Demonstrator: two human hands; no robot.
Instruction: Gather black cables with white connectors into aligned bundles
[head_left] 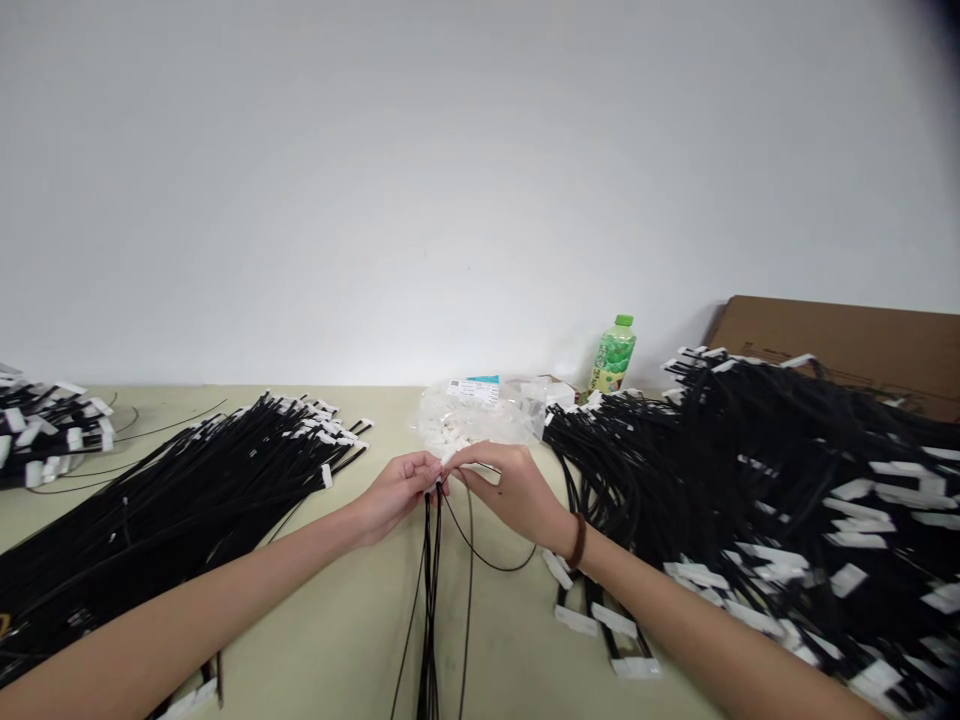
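In the middle of the head view, my left hand is closed in a pinch at the top of a black cable bundle. A small white connector shows between the two hands at the cable ends. My right hand, with a brown band at the wrist, pinches at the same connector from the right. The cables hang down from the fingers toward the near edge of the view. One thin black wire loops out below my right hand. The fingertips partly hide the connector.
A pile of black cables with white ends lies at left, with another cluster at far left. A larger cable heap covers the right. Behind my hands sit a clear plastic bag and a green-capped bottle; cardboard leans at the wall.
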